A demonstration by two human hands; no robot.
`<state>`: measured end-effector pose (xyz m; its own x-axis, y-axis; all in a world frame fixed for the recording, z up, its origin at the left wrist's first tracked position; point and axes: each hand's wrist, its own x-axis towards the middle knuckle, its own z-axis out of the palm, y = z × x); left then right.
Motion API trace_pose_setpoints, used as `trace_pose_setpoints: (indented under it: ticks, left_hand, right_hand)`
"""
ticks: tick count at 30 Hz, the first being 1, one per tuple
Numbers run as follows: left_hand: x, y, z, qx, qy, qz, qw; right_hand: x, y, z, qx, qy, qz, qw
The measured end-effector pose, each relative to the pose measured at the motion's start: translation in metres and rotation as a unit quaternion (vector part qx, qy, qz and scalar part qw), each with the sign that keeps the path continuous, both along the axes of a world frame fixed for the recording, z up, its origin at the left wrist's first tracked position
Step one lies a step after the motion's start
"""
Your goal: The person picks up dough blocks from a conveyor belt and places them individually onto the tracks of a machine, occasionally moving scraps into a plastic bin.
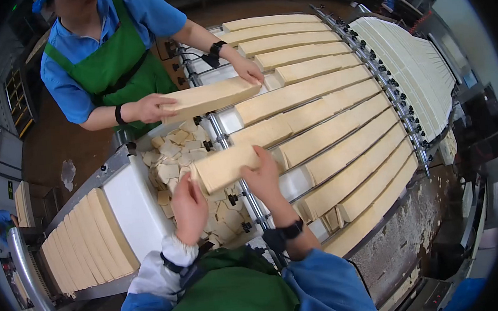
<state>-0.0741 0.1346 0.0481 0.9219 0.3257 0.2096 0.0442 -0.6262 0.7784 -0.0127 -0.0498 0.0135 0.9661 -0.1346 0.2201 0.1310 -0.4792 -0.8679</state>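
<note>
At the bottom of the frame, nearest the camera, is a green apron [224, 292] between two blue sleeves, a black band on each wrist. Just above it, near the center, the two hands hold a pale slab [226, 169] between them. The left hand [189, 211] is partly closed, its thumb and fingertips on the slab's left end. The right hand [263, 175] is partly open and spans the right end, thumb on the near side and fingers reaching toward the far edge. The slab is slightly tilted, over a heap of flat broken pieces [171, 171] and the near rail [219, 131], which has black knobs along it. At the lower left, a row of upright-looking slices [83, 241] lies side by side on a machine, next to a smooth white panel [137, 202]. Right of the near rail, long pale strips [332, 131] lie in parallel lanes across the middle and right. At the upper left, across the heap, another person [112, 55] in a green apron holds a longer slab [212, 99] by both ends. Beyond the strips, a far rail [386, 83] with black knobs crosses the frame, and past it, at the upper right, a white sheet [409, 67] shows narrow lengthwise lines.
</note>
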Motion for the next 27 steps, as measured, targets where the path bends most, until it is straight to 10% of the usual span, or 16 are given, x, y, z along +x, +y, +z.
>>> trace_pose_setpoints:
  ticks: [8,27]
  left_hand:
    - [-0.042,-0.086,-0.002,-0.078,0.021,-0.240,0.967]
    - [-0.022,-0.128,-0.069,-0.009,0.050,-0.246,0.968]
  right_hand:
    - [-0.069,-0.105,-0.022,0.036,0.130,-0.107,0.985]
    - [-0.087,-0.116,-0.034,-0.291,-0.022,-0.060,0.955]
